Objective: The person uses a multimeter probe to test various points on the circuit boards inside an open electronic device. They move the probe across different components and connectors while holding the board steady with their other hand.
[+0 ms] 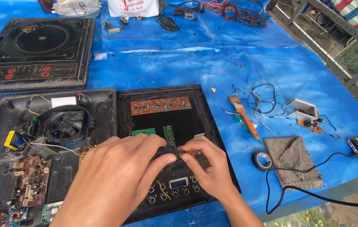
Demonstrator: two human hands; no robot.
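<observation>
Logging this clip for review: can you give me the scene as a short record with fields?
Setting: blue tarp-covered table
Left hand: pinching a small black part over the opened cooker panel
Right hand: fingertips at the same part
Left of the hands: open cooker base with fan
Right of the hands: paintbrush, tape roll, grey cloth
Far left: intact induction cooker

The work surface is a table covered with a creased blue plastic tarpaulin (212, 63), lit by even daylight and marked with scattered dust and debris. Along the right edge runs a grey metal railing (334, 59) with wire mesh, beyond which a striped red, white and blue sheet (357, 19) is visible. Below the table's near right corner, patterned ground (313, 216) shows.
</observation>
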